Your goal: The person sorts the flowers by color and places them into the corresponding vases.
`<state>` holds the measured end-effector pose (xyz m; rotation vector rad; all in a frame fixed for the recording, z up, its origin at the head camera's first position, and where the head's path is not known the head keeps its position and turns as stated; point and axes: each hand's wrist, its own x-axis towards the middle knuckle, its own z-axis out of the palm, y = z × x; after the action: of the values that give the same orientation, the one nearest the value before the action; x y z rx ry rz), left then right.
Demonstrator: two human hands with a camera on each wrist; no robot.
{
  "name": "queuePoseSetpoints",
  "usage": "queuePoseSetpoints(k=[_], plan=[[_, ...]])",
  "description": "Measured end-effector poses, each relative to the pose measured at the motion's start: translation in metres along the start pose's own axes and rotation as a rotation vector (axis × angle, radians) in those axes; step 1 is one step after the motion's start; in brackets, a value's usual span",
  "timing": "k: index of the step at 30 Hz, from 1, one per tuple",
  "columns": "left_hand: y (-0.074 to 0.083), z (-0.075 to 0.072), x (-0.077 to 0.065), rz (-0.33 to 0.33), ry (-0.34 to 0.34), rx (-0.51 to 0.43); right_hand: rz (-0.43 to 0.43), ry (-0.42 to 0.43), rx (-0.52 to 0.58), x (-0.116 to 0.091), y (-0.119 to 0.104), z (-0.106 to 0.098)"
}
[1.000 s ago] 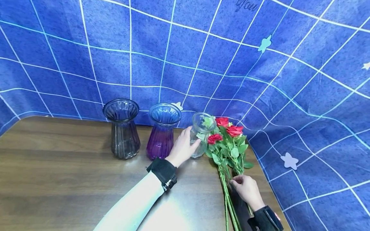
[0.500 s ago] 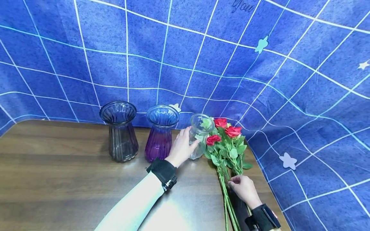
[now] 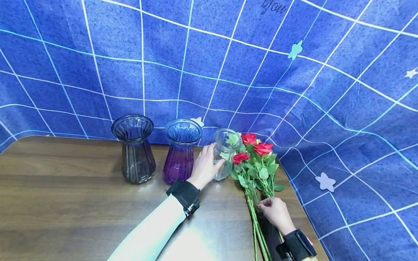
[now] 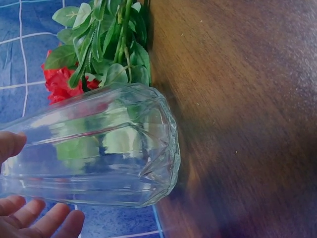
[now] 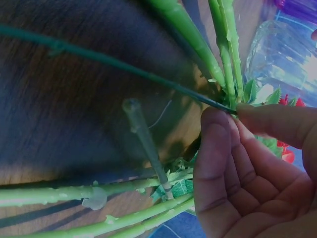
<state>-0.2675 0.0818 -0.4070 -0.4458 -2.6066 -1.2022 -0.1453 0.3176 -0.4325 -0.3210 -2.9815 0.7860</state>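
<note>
My left hand [image 3: 205, 166] is around the left side of a clear glass vase [image 4: 109, 148], thumb on one side and fingers on the other. The vase stands on the wooden table beside red artificial roses [image 3: 262, 148] with green leaves. Down by the flower stems, my right hand [image 3: 277, 214] pinches a thin dark green stem [image 5: 133, 69] between thumb and forefinger. Thicker light green stems [image 5: 193, 39] run beside that hand in the right wrist view. The flower end of the pinched stem is hidden behind my fingers there.
A purple-blue glass vase [image 3: 177, 163] stands just left of my left hand, and a grey glass vase [image 3: 138, 163] farther left. Behind the brown table [image 3: 65, 195] and along its right side hangs a blue cloth [image 3: 124, 72] with white grid lines.
The head view has shifted slightly, moving the vases a little left and down in the picture. Both hands keep the same places on the vase and the stem.
</note>
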Motion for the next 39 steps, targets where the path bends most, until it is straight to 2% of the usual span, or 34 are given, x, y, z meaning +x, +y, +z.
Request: queuePoseSetpoints(k=[4,11,17,24,29,34,39], plan=[[-0.001,0.0,0.0,0.005,0.005,0.0,0.017,-0.007,0.006,0.0,-0.001,0.0],[-0.001,0.0,0.0,0.017,0.025,0.0,0.1,-0.05,0.104,0.0,-0.004,0.003],[-0.001,0.002,0.0,0.023,0.029,-0.004,0.093,-0.079,0.103,-0.002,-0.004,0.001],[-0.002,0.002,0.001,0.018,0.017,0.004,0.1,-0.058,0.155,-0.005,-0.008,-0.005],[-0.001,0.0,0.003,0.034,0.028,-0.012,0.085,-0.035,0.148,-0.008,-0.013,-0.015],[-0.002,-0.001,0.002,0.035,0.031,-0.023,0.073,0.006,0.128,-0.011,-0.016,-0.025],[-0.002,-0.001,-0.001,0.046,0.033,-0.041,0.072,0.063,0.162,-0.016,-0.02,-0.036]])
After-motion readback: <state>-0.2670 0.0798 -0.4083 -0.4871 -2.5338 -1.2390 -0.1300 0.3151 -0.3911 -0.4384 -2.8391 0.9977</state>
